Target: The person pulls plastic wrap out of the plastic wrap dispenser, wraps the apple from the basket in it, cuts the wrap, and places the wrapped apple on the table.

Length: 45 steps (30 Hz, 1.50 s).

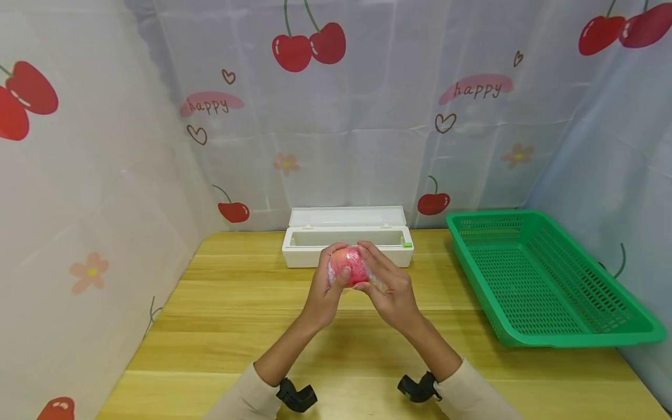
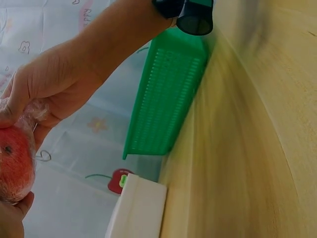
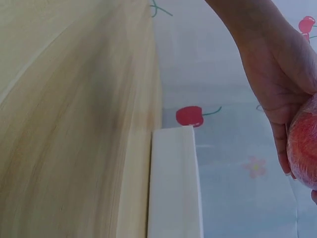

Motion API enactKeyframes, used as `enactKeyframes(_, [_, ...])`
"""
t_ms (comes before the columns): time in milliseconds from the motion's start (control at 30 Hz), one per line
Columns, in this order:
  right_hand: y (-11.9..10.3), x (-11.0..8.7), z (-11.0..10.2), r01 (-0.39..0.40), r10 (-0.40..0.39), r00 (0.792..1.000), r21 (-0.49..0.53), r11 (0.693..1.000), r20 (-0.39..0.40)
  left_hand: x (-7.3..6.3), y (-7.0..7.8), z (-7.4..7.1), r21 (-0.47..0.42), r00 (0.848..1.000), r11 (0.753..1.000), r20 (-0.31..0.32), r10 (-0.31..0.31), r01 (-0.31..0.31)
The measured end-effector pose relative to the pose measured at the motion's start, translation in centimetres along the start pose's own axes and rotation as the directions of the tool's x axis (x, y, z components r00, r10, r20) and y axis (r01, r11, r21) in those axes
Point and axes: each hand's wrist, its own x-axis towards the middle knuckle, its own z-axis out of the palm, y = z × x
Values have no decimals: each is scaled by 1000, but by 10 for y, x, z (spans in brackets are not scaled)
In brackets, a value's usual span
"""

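A red apple wrapped in clear cling film is held up between both hands, above the table. My left hand grips its left side, with the thumb across the front. On the other side my right hand holds it, fingers over the film and thumb at its lower edge. Loose, crumpled film bunches under the right fingers. In the left wrist view, the apple shows a dark dimple through the film. The right wrist view catches only part of the wrapped apple at its edge.
Behind the hands stands a long white box with its lid raised and a small green tab at its right end. A green plastic basket sits at the right of the wooden table. Cherry-print curtains enclose the table.
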Motion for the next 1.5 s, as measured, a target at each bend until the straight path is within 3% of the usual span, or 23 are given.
enactKeyframes(133, [-1, 1, 0, 10, -10, 1000, -4, 1000, 0, 1, -2, -2, 24, 1000, 1000, 0, -4, 4])
enactKeyframes(367, [-6, 7, -3, -9, 9, 999, -22, 1000, 38, 5, -1, -5, -20, 999, 1000, -37, -5, 4])
enactKeyframes(600, [-7, 5, -2, -28, 32, 998, -79, 996, 46, 4, -1, -3, -43, 1000, 999, -17, 5, -5])
enactKeyframes(833, [-6, 3, -3, -7, 9, 1000, -97, 995, 11, 1, -4, 1, 29, 1000, 999, -19, 19, -18])
enactKeyframes(1133, [-2, 2, -5, 52, -49, 998, -101, 994, 40, 2, -2, -3, 124, 998, 991, 44, 38, -43])
enactKeyframes(1367, [-4, 4, -5, 6, 3, 997, -110, 994, 79, 4, -1, -5, 27, 1000, 1000, -14, 13, -13])
enactKeyframes(1500, [-5, 5, -3, 15, -9, 997, -81, 997, 78, 4, -1, -5, -42, 1000, 999, -14, 6, -7])
